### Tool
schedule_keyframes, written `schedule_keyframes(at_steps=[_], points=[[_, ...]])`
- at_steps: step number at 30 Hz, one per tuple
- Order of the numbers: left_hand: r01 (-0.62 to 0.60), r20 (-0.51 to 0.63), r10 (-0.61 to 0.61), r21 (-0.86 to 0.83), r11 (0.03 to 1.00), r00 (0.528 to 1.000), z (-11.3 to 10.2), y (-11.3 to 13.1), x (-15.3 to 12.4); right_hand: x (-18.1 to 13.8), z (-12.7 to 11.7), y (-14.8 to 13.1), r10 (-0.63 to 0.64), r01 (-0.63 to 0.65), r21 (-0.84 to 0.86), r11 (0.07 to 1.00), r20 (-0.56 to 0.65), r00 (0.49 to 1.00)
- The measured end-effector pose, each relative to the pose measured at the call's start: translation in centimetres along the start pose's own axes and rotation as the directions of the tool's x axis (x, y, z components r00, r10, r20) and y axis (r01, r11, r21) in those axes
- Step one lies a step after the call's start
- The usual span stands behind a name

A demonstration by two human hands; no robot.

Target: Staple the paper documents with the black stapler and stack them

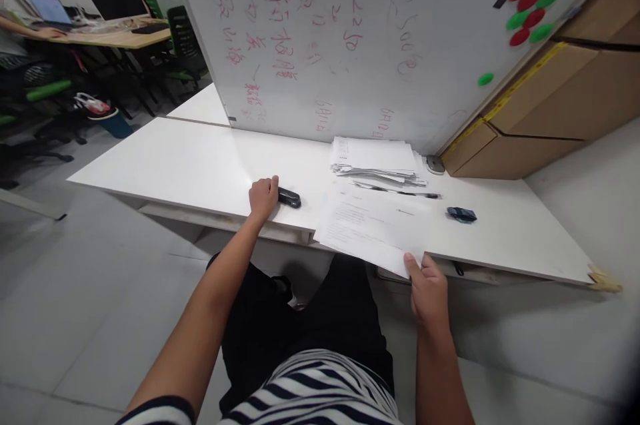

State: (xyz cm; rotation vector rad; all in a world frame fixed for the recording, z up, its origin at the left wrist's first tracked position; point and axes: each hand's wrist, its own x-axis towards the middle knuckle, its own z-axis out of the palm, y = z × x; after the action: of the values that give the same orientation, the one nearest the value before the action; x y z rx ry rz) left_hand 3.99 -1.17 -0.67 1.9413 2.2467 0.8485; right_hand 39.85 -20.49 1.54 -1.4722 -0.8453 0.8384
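Note:
My left hand (263, 198) is closed around one end of a black stapler (289, 197) on the white desk. The stapler's other end sticks out to the right of my fingers. Between thumb and fingers, my right hand (429, 281) pinches the near right corner of a printed paper sheet (373, 221), which hangs over the desk's front edge. Whether it is one sheet or more, I cannot tell. Just behind it lies a stack of papers (375, 155), with a thin dark strip (400, 191), perhaps a pen, in front.
A small dark blue packet (461, 214) lies on the white desk (505, 211) at right. A computer mouse (435, 165) sits by cardboard boxes (555, 105). A whiteboard (365, 65) with magnets stands behind. At far left another person's hand (50, 33) rests at a desk.

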Motion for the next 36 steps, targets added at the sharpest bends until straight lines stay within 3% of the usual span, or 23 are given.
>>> schedule_keyframes(at_steps=[3, 7, 10, 14, 17, 19, 21, 23, 25, 30, 33, 36], points=[[0.0, -0.003, 0.0, 0.049, 0.999, 1.0, 0.1, 0.0, 0.1, 0.1, -0.6, 0.7, 0.021, -0.018, 0.089, 0.996, -0.028, 0.999], [-0.028, 0.05, 0.027, 0.019, 0.999, 0.998, 0.2, -0.4, 0.2, 0.5, -1.5, 1.5, 0.011, -0.013, -0.037, 0.999, -0.052, 0.999], [-0.158, 0.066, 0.158, -0.008, 0.987, 0.985, 0.4, -0.6, -0.1, 1.4, -2.0, 1.8, 0.011, -0.01, 0.011, 1.0, -0.082, 0.997], [-0.382, 0.135, 0.38, -0.012, 0.924, 0.915, 0.3, -0.2, -0.7, 4.5, -2.4, 1.7, -0.021, 0.023, 0.037, 0.999, -0.051, 0.998], [-0.445, 0.149, 0.444, -0.029, 0.895, 0.884, 0.1, 0.3, -1.1, 7.5, -2.2, 1.6, -0.046, 0.057, -0.182, 0.982, 0.062, 0.997], [-0.459, 0.151, 0.46, -0.047, 0.887, 0.875, -0.1, 0.5, -1.2, 8.9, -1.7, 1.5, -0.054, 0.102, -0.507, 0.856, 0.108, 0.993], [-0.453, 0.159, 0.457, -0.059, 0.889, 0.875, -0.2, 0.5, -1.2, 9.6, -1.1, 1.3, -0.091, 0.171, -0.793, 0.585, 0.145, 0.985], [-0.423, 0.166, 0.425, -0.051, 0.905, 0.89, -0.1, 0.5, -1.1, 9.8, -0.6, 1.0, -0.152, 0.238, -0.919, 0.316, 0.199, 0.968], [-0.387, 0.174, 0.387, -0.033, 0.921, 0.906, 0.0, 0.5, -1.0, 10.0, -0.2, 0.4, -0.224, 0.301, -0.942, 0.149, 0.265, 0.938], [-0.35, 0.196, 0.348, -0.024, 0.936, 0.917, 0.2, 0.6, -0.6, 12.6, 2.0, -2.2, -0.35, 0.517, -0.856, -0.012, 0.488, 0.8], [-0.341, 0.202, 0.338, -0.021, 0.94, 0.919, 0.2, 0.6, -0.6, 15.8, 5.1, -3.5, -0.362, 0.618, -0.785, -0.028, 0.585, 0.726], [-0.337, 0.199, 0.333, -0.015, 0.941, 0.922, 0.0, 0.7, -0.6, 19.5, 8.7, -3.8, -0.306, 0.676, -0.737, -0.014, 0.647, 0.699]])
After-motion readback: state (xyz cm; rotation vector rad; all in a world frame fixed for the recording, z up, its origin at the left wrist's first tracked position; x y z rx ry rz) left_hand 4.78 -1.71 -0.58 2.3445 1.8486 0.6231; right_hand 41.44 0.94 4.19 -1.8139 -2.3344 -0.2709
